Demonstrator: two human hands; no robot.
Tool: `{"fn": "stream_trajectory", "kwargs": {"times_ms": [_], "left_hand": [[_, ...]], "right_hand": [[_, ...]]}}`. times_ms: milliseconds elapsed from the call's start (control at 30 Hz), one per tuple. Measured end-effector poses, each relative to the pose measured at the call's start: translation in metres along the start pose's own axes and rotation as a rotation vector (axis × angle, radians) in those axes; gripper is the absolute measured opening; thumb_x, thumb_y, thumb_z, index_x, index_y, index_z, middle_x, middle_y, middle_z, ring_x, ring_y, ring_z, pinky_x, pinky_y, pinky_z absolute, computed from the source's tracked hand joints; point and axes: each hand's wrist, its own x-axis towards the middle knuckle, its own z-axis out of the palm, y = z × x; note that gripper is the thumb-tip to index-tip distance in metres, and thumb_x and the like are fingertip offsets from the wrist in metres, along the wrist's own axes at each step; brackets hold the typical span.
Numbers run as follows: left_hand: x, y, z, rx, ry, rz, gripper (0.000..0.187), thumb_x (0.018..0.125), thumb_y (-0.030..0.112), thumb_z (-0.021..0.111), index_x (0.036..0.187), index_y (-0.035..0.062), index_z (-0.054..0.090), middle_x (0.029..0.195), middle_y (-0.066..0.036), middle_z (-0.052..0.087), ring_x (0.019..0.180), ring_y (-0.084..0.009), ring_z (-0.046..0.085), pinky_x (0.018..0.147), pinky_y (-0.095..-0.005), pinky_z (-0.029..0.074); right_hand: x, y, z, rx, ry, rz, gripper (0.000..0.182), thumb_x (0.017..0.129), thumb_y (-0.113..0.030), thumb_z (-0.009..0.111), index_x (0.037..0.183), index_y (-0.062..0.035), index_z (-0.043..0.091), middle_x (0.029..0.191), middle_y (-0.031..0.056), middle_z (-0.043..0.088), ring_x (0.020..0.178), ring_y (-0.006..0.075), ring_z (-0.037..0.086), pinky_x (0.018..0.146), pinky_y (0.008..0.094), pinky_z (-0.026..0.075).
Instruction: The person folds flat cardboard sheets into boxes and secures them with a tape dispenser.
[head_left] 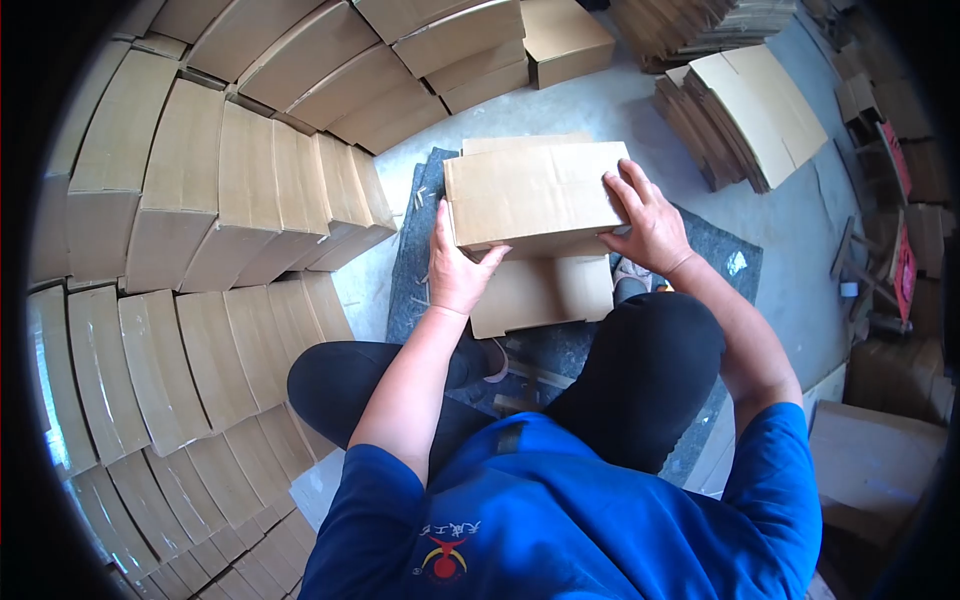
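A brown cardboard box [540,195] is held up between both hands in front of my knees. My left hand [460,262] grips its near left corner, thumb along the lower edge and fingers up the left side. At the right end, my right hand [648,220] wraps the box with fingers over the top and thumb at the lower edge. Below it a cardboard flap [545,295] hangs towards me, and another strip of cardboard [525,143] shows behind the far edge. The underside is hidden.
Rows of cardboard boxes [175,180] are stacked along my left and the far side. Flat cardboard sheets [755,110] lean in a pile at the far right. A dark mat [715,245] lies on the concrete floor [560,105]. Red items [905,265] stand at the right edge.
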Motion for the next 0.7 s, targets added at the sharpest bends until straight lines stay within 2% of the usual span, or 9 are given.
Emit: {"fn": "stream_trajectory", "kwargs": {"times_ms": [167, 267, 333, 367, 400, 467, 533, 600, 700], "left_hand": [[-0.014, 0.012, 0.011, 0.047, 0.027, 0.063, 0.109, 0.072, 0.023, 0.086, 0.153, 0.0013, 0.015, 0.147, -0.027, 0.039, 0.131, -0.042, 0.044, 0.112, -0.0465, 0.038], [-0.036, 0.028, 0.013, 0.045, 0.006, 0.371, 0.102, 0.072, 0.012, 0.082, 0.154, 0.0029, 0.021, 0.153, -0.027, 0.033, 0.134, -0.0438, 0.041, 0.112, -0.0493, 0.035], [-0.058, 0.05, 0.016, 0.003, -0.06, 0.415, 0.1, 0.072, 0.01, 0.081, 0.154, 0.0041, 0.023, 0.156, -0.026, 0.029, 0.137, -0.0441, 0.037, 0.112, -0.05, 0.034], [-0.067, 0.056, 0.02, -0.016, -0.085, 0.45, 0.096, 0.073, 0.01, 0.08, 0.153, 0.006, 0.027, 0.156, -0.026, 0.028, 0.136, -0.044, 0.037, 0.112, -0.0501, 0.034], [-0.074, 0.062, 0.022, -0.047, -0.114, 0.484, 0.092, 0.075, 0.011, 0.079, 0.152, 0.0114, 0.03, 0.157, -0.024, 0.028, 0.134, -0.0436, 0.038, 0.111, -0.0497, 0.037], [-0.08, 0.077, 0.02, -0.193, -0.195, 0.539, 0.065, 0.076, 0.01, 0.078, 0.136, 0.0092, 0.053, 0.148, -0.018, 0.042, 0.127, -0.0385, 0.047, 0.106, -0.0451, 0.043], [-0.082, 0.085, 0.018, -0.543, -0.374, 0.372, 0.035, 0.085, 0.01, 0.072, 0.118, 0.0037, 0.063, 0.129, -0.017, 0.059, 0.114, -0.033, 0.059, 0.101, -0.041, 0.047], [-0.073, 0.079, 0.025, -0.415, -0.133, 0.267, 0.032, 0.088, 0.011, 0.071, 0.117, 0.0027, 0.062, 0.117, -0.015, 0.06, 0.109, -0.0305, 0.059, 0.096, -0.0359, 0.049], [-0.044, 0.035, 0.06, -0.658, 0.007, -0.601, 0.056, 0.099, 0.036, 0.062, 0.142, 0.0042, 0.043, 0.138, -0.015, 0.045, 0.123, -0.0226, 0.049, 0.101, -0.0345, 0.045]], "right_hand": [[-0.006, 0.006, -0.005, -0.128, 0.036, 0.048, 0.087, 0.065, -0.027, 0.086, 0.142, -0.0214, 0.046, 0.15, 0.0161, 0.036, 0.118, 0.0376, 0.055, 0.098, 0.0442, 0.051], [-0.017, 0.023, -0.014, 0.024, 0.009, 0.308, 0.088, 0.066, -0.023, 0.087, 0.144, -0.0249, 0.046, 0.154, 0.0186, 0.032, 0.126, 0.0398, 0.052, 0.104, 0.0434, 0.047], [-0.027, 0.045, -0.031, 0.501, -0.06, 0.394, 0.083, 0.07, -0.014, 0.084, 0.145, -0.0219, 0.048, 0.155, 0.0143, 0.032, 0.141, 0.0322, 0.038, 0.11, 0.0428, 0.04], [-0.035, 0.059, -0.041, 0.721, -0.118, 0.438, 0.077, 0.074, -0.021, 0.08, 0.144, -0.0172, 0.049, 0.152, 0.012, 0.037, 0.143, 0.028, 0.033, 0.112, 0.0437, 0.035], [-0.047, 0.086, -0.033, 1.108, -0.101, 0.476, 0.066, 0.08, -0.034, 0.076, 0.138, -0.0115, 0.054, 0.142, 0.009, 0.048, 0.137, 0.0248, 0.04, 0.108, 0.0446, 0.038], [-0.065, 0.103, -0.025, 1.394, 0.056, 0.805, 0.061, 0.086, -0.042, 0.072, 0.134, -0.0087, 0.055, 0.131, 0.0055, 0.056, 0.128, 0.0203, 0.046, 0.103, 0.0425, 0.041], [-0.078, 0.111, -0.001, 1.305, 0.258, 0.944, 0.063, 0.087, -0.036, 0.075, 0.136, -0.0061, 0.05, 0.126, 0.0054, 0.059, 0.115, 0.0181, 0.055, 0.095, 0.0374, 0.046], [-0.089, 0.119, 0.018, 1.294, 0.343, 0.911, 0.063, 0.088, -0.017, 0.076, 0.139, -0.001, 0.045, 0.124, 0.0084, 0.061, 0.106, 0.0187, 0.063, 0.088, 0.0312, 0.052], [-0.102, 0.125, 0.017, 1.411, 0.347, 0.876, 0.062, 0.088, -0.013, 0.074, 0.141, -0.0004, 0.044, 0.126, 0.0088, 0.06, 0.11, 0.0194, 0.062, 0.094, 0.0325, 0.051]]}}
